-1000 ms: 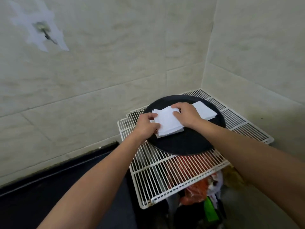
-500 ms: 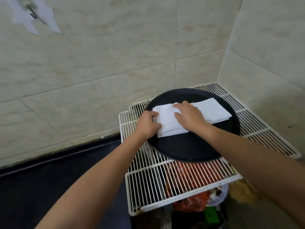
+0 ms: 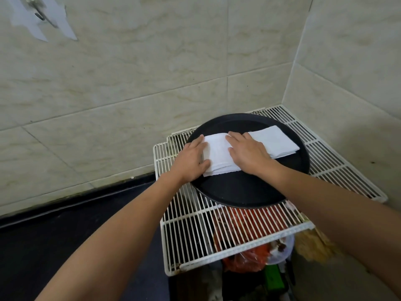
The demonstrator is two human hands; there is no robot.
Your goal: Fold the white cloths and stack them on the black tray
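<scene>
A round black tray (image 3: 243,192) sits on a white wire rack in the wall corner. Two stacks of folded white cloths lie side by side on it: a left stack (image 3: 219,157) and a right stack (image 3: 275,141). My left hand (image 3: 192,159) lies against the left stack's left edge with straight fingers, thumb at its near corner. My right hand (image 3: 247,152) rests flat on top, across the seam between the two stacks, and hides part of both.
The white wire rack (image 3: 217,235) juts out from the tiled corner. Red and orange plastic bags (image 3: 245,257) and a green item sit under it. A black counter (image 3: 54,231) runs along the left wall. Tiled walls close in behind and on the right.
My left hand has uncurled from gripping the left stack's edge and now lies flat against it. The stack looks squarer. The camera has shifted, so the tray sits further right.
</scene>
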